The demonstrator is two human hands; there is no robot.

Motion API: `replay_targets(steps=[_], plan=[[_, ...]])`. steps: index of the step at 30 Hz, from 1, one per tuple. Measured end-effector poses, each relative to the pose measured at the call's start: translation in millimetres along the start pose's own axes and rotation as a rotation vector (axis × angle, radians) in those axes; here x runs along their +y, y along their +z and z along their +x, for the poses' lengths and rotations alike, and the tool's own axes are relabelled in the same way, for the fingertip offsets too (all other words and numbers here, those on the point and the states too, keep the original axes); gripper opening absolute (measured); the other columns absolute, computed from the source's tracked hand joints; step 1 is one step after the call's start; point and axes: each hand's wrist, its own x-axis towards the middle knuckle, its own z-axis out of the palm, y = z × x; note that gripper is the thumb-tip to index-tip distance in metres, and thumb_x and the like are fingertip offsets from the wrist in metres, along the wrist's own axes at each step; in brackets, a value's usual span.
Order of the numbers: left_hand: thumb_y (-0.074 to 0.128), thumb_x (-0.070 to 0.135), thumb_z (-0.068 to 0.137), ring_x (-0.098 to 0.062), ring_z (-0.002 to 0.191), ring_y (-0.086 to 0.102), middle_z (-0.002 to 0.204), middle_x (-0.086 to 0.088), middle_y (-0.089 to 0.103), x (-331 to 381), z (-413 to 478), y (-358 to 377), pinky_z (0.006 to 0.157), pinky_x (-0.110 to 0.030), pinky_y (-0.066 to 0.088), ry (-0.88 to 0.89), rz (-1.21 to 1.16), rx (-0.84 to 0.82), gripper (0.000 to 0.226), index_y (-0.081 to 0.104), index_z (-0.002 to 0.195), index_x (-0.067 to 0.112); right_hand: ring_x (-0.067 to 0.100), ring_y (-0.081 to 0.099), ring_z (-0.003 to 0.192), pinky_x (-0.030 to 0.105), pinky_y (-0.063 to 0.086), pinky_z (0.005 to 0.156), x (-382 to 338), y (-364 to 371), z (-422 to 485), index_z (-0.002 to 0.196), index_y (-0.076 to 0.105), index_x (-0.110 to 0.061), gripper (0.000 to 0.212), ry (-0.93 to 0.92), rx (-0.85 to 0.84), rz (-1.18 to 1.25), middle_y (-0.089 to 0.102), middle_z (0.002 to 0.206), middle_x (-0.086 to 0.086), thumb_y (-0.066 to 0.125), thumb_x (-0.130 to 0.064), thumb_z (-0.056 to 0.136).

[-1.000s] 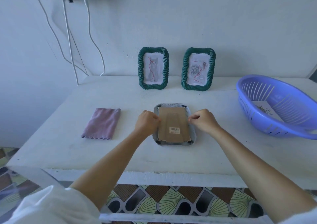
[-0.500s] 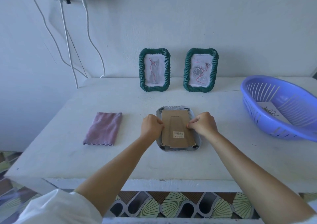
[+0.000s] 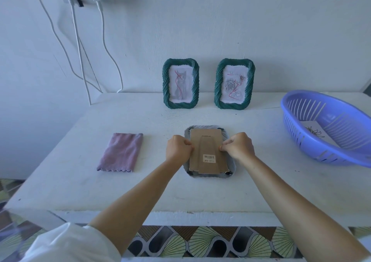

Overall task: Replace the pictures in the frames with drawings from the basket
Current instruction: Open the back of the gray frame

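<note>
Lying face down mid-table [image 3: 140, 191], the grey frame [image 3: 208, 176] shows its cardboard backing [image 3: 206, 141] upward. The left hand [image 3: 178, 148] and right hand [image 3: 237, 146] are both curled tight, with fingertips pinched together on the backing's left and right edges. Two green frames [image 3: 180, 83] [image 3: 234, 83] stand by the wall. A drawing [image 3: 315, 133] lies in the blue basket [image 3: 341, 147], well right. A pink cloth [image 3: 121, 151] lies to the left.
</note>
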Motion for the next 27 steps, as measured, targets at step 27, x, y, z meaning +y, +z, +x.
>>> replay_targets(steps=[27], plan=[[0.061,-0.001,0.085,-0.013,0.064,0.056,0.106,-0.017,0.064,11.1,8.9,-11.7,0.045,-0.015,0.05,-0.144,-0.457,-0.072,0.028,0.06,0.112,0.007,0.023,0.064,0.079,0.023,0.039,0.066,9.1,-9.0,17.6,0.093,0.07,0.006,0.024,0.006,0.026,0.134,0.07,0.101,0.021,0.064,-0.005,0.072]])
